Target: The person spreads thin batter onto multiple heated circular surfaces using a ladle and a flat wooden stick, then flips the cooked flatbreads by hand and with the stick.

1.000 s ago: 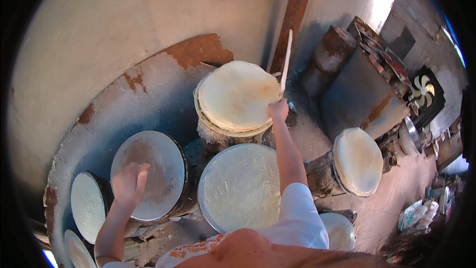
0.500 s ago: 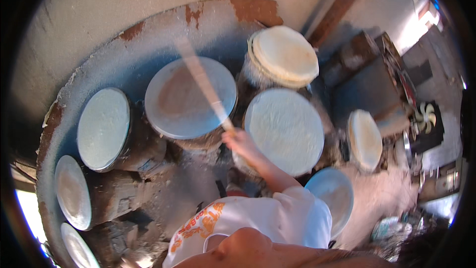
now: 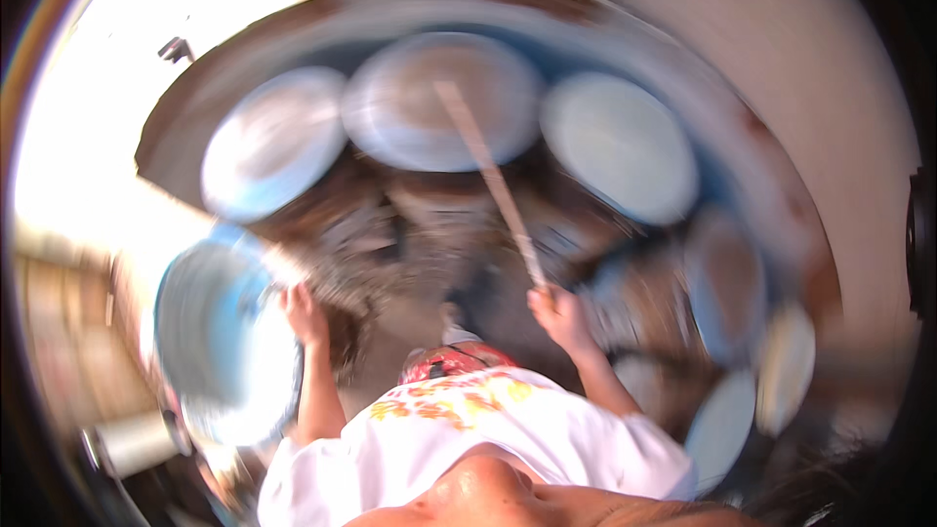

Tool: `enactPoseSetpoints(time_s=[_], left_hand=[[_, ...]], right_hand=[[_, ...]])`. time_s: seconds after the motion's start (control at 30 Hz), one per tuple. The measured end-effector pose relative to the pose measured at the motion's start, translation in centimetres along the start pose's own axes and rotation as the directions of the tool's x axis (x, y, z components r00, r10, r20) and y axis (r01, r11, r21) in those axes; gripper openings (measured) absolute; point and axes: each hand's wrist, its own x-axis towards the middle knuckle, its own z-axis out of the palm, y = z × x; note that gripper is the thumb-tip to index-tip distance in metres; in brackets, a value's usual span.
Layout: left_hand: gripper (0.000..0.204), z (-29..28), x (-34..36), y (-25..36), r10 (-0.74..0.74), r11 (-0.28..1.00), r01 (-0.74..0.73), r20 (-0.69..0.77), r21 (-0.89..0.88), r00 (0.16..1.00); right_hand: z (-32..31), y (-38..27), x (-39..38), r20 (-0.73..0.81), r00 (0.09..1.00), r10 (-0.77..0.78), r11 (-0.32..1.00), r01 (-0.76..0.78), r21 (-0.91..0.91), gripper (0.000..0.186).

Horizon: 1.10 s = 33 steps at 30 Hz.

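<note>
My right hand (image 3: 561, 317) is closed around the lower end of a long, flat wooden stick (image 3: 496, 181). The stick's far end lies over a round griddle (image 3: 390, 117) with a brownish middle, though touching or apart I cannot tell. At the left, my left hand (image 3: 305, 312) has its fingers curled by the rim of a large light-blue tub (image 3: 174, 332). A pale mass shows inside the tub. Something small and grey sits by those fingers, too blurred to name. Right of the middle griddle is another round griddle (image 3: 620, 146), its face covered evenly in white.
A low curved wall (image 3: 673, 54) runs behind the griddles. Another griddle (image 3: 273, 141) stands at the far left, and more discs sit at the right, including a cream-coloured round stack (image 3: 787, 369). A white cylinder (image 3: 137, 444) lies below the tub. Bright light comes from the upper left.
The view has swung left, bringing the blue tub and my left hand into sight. My right hand still holds the wooden stick, now over a different griddle.
</note>
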Motion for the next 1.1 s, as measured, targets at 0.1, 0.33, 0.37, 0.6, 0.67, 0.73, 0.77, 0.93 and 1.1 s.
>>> enactPoseSetpoints(time_s=[0.1, 0.33, 0.37, 0.6, 0.67, 0.73, 0.77, 0.93, 1.1], left_hand=[[0.070, -3.1, 5.9, -7.9, -0.594, 0.803, 0.594, -0.137, -0.040, 0.793], [0.052, 3.1, 6.0, -16.4, -0.891, 0.375, 0.783, 0.042, -0.495, 0.453], [0.046, 4.0, 2.7, -17.6, -0.907, 0.245, 0.799, 0.161, -0.549, 0.389], [0.026, -7.6, 0.9, -25.6, -0.241, -0.774, 0.434, 0.849, -0.461, 0.471], [0.033, -9.5, 3.7, -23.2, -0.431, -0.252, 0.666, 0.697, -0.702, 0.573], [0.044, -15.5, 4.8, -20.5, -0.459, 0.408, 0.583, 0.393, -0.703, 0.796], [0.051, -17.5, 5.7, -21.3, -0.503, 0.597, 0.549, 0.261, -0.585, 0.824], [0.061, -15.2, 10.7, -33.1, -0.498, 0.867, 0.496, -0.035, -0.041, 0.867], [0.064, -8.9, 2.0, -32.5, -0.472, 0.855, 0.508, 0.249, -0.106, 0.846]], right_hand=[[5.5, -5.7, 3.9, 0.164, 0.985, -0.056, 0.998, 0.056, 0.007, 0.028], [26.9, -16.9, 7.0, 0.477, 0.687, -0.549, 0.787, 0.616, 0.019, 0.035], [29.1, -15.8, 5.1, 0.621, 0.681, -0.388, 0.824, 0.559, -0.098, 0.039], [40.0, -14.6, 5.1, 0.741, 0.663, -0.106, 0.850, 0.447, -0.278, 0.033], [42.3, -17.4, 6.9, 0.699, 0.704, -0.127, 0.811, 0.479, -0.336, 0.034], [42.8, -18.1, 7.1, 0.668, 0.742, -0.055, 0.747, 0.475, -0.466, 0.036], [43.3, -18.6, 6.9, 0.671, 0.741, -0.018, 0.748, 0.456, -0.482, 0.036], [47.9, -22.7, 7.1, 0.667, 0.745, -0.007, 0.581, 0.546, -0.604, 0.041], [45.3, -19.7, 2.0, 0.648, 0.737, 0.189, 0.620, 0.422, -0.661, 0.052]])
